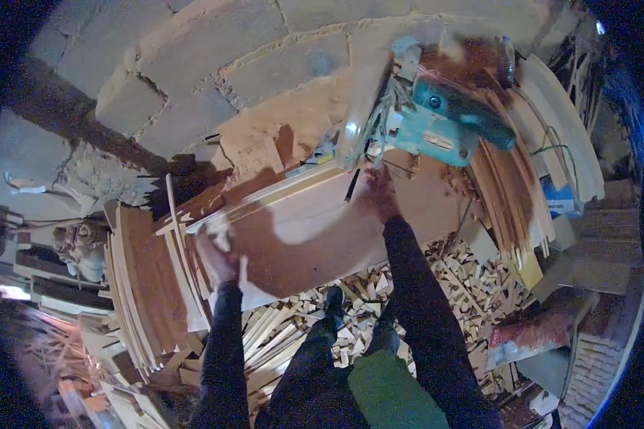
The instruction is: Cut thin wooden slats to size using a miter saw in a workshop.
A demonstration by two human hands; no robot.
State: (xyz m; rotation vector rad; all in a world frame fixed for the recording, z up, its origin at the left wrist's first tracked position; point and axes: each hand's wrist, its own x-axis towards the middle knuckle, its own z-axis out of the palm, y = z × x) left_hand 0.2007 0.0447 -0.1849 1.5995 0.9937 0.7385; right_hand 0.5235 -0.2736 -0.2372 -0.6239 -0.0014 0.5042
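Note:
A pale wooden strip [279, 196] lies along the far edge of a broad reddish-brown work board [315, 247]. At the strip's left end is my left hand [219, 256], its thumb standing apart and its fingers stretched over the wood, slightly blurred. My right hand [381, 194] reaches to the strip's right end, just below a teal power saw [436, 129]. Motion smears its fingers, so I cannot make out whether it holds anything. A narrow dark line [352, 186], slit or stick, shows beside those fingers.
Wooden offcuts [358, 297] cover the floor around my feet. Long boards [139, 272] stand at left, and brown strips [508, 186] are stacked at right. A block wall [193, 64] rises behind the board. A red and white bag [526, 334] lies at lower right.

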